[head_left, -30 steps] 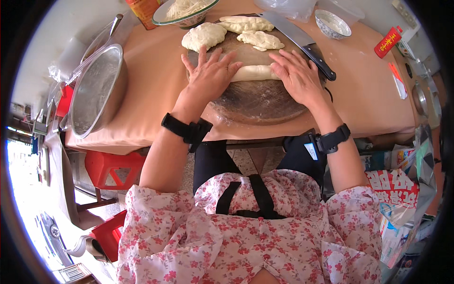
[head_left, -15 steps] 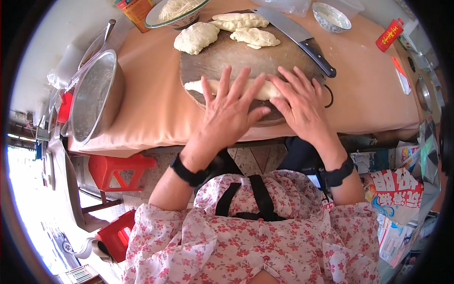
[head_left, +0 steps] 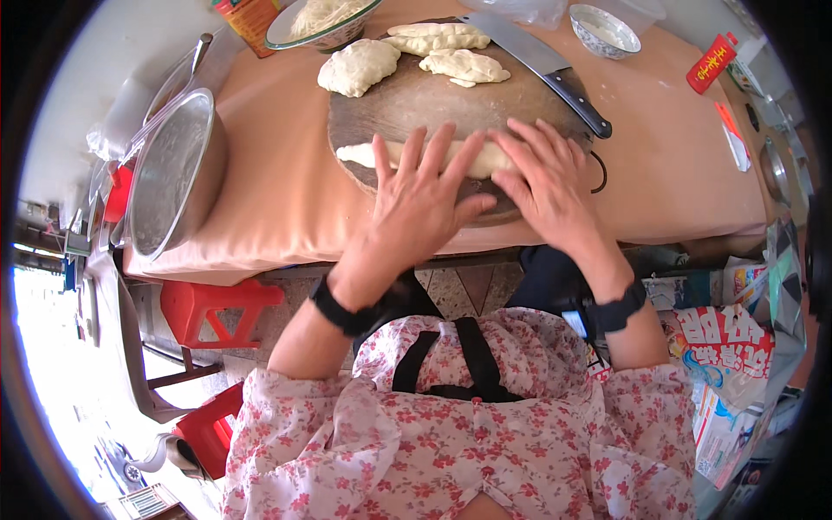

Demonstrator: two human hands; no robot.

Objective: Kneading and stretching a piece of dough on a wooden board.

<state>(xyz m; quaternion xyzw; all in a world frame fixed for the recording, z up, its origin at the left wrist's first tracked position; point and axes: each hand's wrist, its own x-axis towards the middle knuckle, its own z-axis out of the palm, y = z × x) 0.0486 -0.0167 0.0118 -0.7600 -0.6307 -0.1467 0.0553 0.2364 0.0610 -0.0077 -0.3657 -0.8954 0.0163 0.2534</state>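
Observation:
A long roll of pale dough (head_left: pixel 357 156) lies across the near part of a round wooden board (head_left: pixel 425 104). My left hand (head_left: pixel 425 191) rests on the roll with its fingers spread, the tapered left end poking out beyond them. Flat on the right part of the roll is my right hand (head_left: pixel 544 178), fingers stretched out and covering that end. Toward the board's far edge sit a lump of dough (head_left: pixel 360 68) and folded dough pieces (head_left: pixel 465 66). A cleaver (head_left: pixel 529 54) with a black handle lies along the board's right side.
At left a deep metal basin (head_left: pixel 173 173) stands tilted on the orange-covered table (head_left: pixel 269 165). Behind the board are a bowl of noodles (head_left: pixel 299 35) and a small bowl of white powder (head_left: pixel 605 33). A red can (head_left: pixel 712 62) lies at far right. Red stools (head_left: pixel 217 308) stand below.
Both hands stay spread on the dough roll and have barely shifted. The whole view has moved very slightly; the other things keep their places.

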